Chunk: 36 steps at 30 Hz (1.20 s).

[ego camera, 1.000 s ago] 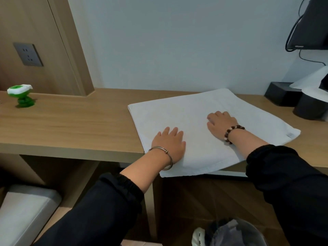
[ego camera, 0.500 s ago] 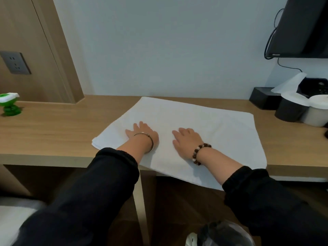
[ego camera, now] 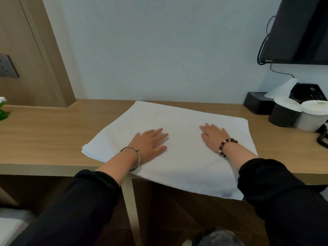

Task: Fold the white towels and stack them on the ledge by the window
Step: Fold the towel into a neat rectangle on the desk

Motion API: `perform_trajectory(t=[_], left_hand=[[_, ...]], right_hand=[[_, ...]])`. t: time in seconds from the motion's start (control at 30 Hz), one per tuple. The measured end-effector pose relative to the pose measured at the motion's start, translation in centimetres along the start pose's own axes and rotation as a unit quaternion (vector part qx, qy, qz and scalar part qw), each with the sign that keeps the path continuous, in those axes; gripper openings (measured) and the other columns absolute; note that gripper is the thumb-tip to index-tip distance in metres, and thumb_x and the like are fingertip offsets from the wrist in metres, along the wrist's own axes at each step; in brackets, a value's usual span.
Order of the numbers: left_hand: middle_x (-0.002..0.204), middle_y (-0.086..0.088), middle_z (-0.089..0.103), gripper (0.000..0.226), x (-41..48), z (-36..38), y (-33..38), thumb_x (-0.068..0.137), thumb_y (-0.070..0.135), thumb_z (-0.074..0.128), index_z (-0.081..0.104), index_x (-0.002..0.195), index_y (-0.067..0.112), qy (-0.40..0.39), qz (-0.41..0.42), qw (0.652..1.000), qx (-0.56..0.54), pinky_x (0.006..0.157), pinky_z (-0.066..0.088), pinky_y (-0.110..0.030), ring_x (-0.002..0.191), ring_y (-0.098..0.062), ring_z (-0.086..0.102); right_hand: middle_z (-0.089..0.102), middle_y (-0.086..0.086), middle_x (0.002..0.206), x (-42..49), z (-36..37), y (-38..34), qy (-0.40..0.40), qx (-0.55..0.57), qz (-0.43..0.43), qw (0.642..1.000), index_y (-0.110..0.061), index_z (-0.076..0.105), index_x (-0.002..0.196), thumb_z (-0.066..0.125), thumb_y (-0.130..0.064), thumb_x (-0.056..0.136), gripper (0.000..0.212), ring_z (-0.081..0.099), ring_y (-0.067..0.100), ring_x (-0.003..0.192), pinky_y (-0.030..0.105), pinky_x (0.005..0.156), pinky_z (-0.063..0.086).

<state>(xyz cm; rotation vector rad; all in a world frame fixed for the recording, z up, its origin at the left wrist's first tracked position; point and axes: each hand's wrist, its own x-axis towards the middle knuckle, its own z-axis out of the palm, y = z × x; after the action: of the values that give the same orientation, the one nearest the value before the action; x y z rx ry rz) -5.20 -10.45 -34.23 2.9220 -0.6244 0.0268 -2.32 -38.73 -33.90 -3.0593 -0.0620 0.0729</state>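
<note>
Pale wall runs behind a long wooden worktop, and a white towel lies on it, turned slightly askew. Its far edge stops short of the wall. Its near edge spills over the worktop's front lip and hangs free. At the towel's left corner the edges look layered, perhaps doubled, though blur makes that unsure.

The left hand lies flat on the towel left of centre, its grip spread, fingers straight and pointing right. The right hand presses flat further right, grip likewise spread, near the towel's right edge.

Bare wood stretches wide to the left of the towel, up to a green object at the frame's edge. To the right the room is tighter: a black cup, a white cup and a black box stand near the wall, apart from the towel.
</note>
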Motion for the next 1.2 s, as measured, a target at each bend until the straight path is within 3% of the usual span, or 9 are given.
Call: perform_trajectory(t=[0.1, 0.27, 0.4, 0.57, 0.73, 0.8, 0.97, 1.13, 1.2], left_hand=[[0.155, 0.021, 0.013, 0.052, 0.2, -0.5, -0.7, 0.095, 0.059, 0.023, 0.022, 0.145, 0.046, -0.027, -0.012, 0.999, 0.012, 0.115, 0.007, -0.05, 0.145, -0.012, 0.008], [0.133, 0.004, 0.049, 0.044, 1.5, -3.1, -0.3, 0.097, 0.048, 0.02, 0.051, 0.123, 0.03, -0.07, -0.155, 0.976, 0.134, 0.105, 0.02, -0.059, 0.129, -0.024, 0.036], [0.155, -0.002, 0.02, 0.054, 1.9, -1.5, 1.2, 0.099, 0.038, 0.016, 0.025, 0.147, 0.017, -0.068, -0.301, 0.949, 0.063, 0.112, 0.01, -0.058, 0.143, -0.026, 0.014], [0.159, 0.003, -0.004, 0.058, 1.0, 0.6, 0.9, 0.097, 0.05, 0.012, 0.006, 0.15, 0.028, -0.004, -0.253, 0.967, 0.015, 0.109, 0.002, -0.063, 0.145, -0.027, -0.006], [0.159, 0.002, -0.001, 0.061, 1.0, 0.8, 1.1, 0.094, 0.057, 0.012, 0.007, 0.149, 0.032, 0.002, -0.239, 0.97, 0.032, 0.108, 0.004, -0.064, 0.145, -0.027, -0.004], [0.159, 0.002, -0.001, 0.06, 1.0, 0.8, 1.2, 0.094, 0.057, 0.011, 0.007, 0.149, 0.033, 0.005, -0.238, 0.971, 0.032, 0.108, 0.004, -0.064, 0.145, -0.028, -0.004], [0.159, 0.002, -0.001, 0.059, 1.1, 0.8, 1.0, 0.094, 0.056, 0.012, 0.007, 0.149, 0.035, 0.009, -0.23, 0.973, 0.032, 0.108, 0.004, -0.064, 0.145, -0.028, -0.004], [0.159, 0.001, 0.0, 0.059, 1.1, 0.7, 1.2, 0.094, 0.055, 0.012, 0.007, 0.149, 0.035, 0.011, -0.225, 0.974, 0.032, 0.108, 0.004, -0.064, 0.145, -0.028, -0.003], [0.159, 0.001, 0.001, 0.058, 1.1, 0.7, 1.2, 0.094, 0.055, 0.012, 0.008, 0.149, 0.035, 0.011, -0.224, 0.974, 0.033, 0.108, 0.005, -0.065, 0.145, -0.028, -0.003]], right_hand=[[-0.001, -0.005, 0.16, -0.7, 0.7, -2.5, -0.028, 0.001, -0.089, 0.996, -0.033, 0.008, 0.15, 0.016, -0.042, 0.1, 0.052, -0.001, 0.019, 0.146, 0.046, 0.115, 0.001], [-0.011, -0.003, 0.159, -1.4, 1.3, -7.9, -0.043, -0.006, -0.049, 0.998, -0.029, 0.0, 0.151, 0.011, -0.049, 0.098, 0.058, -0.008, 0.024, 0.146, 0.051, 0.114, -0.002], [-0.01, -0.002, 0.159, -2.0, 2.0, -12.2, -0.03, 0.025, -0.034, 0.999, -0.024, 0.003, 0.151, 0.012, -0.044, 0.098, 0.058, -0.008, 0.024, 0.146, 0.05, 0.115, -0.002], [0.0, -0.003, 0.16, -0.9, 0.6, -6.8, -0.024, 0.008, -0.08, 0.997, -0.027, 0.009, 0.151, 0.016, -0.041, 0.1, 0.053, 0.003, 0.02, 0.146, 0.046, 0.115, 0.006], [0.0, 0.003, 0.16, 0.6, -0.8, 3.0, -0.004, -0.013, 0.175, 0.984, -0.019, 0.009, 0.152, 0.014, -0.041, 0.1, 0.057, 0.004, 0.023, 0.146, 0.052, 0.116, 0.009], [-0.006, 0.003, 0.159, 1.2, -0.8, 2.6, -0.012, -0.031, 0.207, 0.978, -0.018, 0.004, 0.152, 0.012, -0.041, 0.1, 0.058, -0.003, 0.022, 0.146, 0.053, 0.116, 0.001], [0.002, -0.004, 0.16, 1.0, 0.2, -0.5, -0.004, 0.017, -0.064, 0.998, -0.029, 0.011, 0.151, 0.017, -0.042, 0.101, 0.052, 0.003, 0.015, 0.146, 0.046, 0.115, 0.003], [-0.001, 0.002, 0.16, 1.6, -1.0, 4.5, -0.013, -0.019, 0.194, 0.981, -0.022, 0.007, 0.152, 0.014, -0.042, 0.1, 0.056, 0.003, 0.023, 0.146, 0.053, 0.116, 0.005], [-0.006, 0.004, 0.159, 2.0, -1.3, 3.2, -0.026, -0.047, 0.207, 0.977, -0.021, 0.003, 0.152, 0.014, -0.043, 0.099, 0.058, -0.004, 0.024, 0.146, 0.053, 0.114, -0.001]])
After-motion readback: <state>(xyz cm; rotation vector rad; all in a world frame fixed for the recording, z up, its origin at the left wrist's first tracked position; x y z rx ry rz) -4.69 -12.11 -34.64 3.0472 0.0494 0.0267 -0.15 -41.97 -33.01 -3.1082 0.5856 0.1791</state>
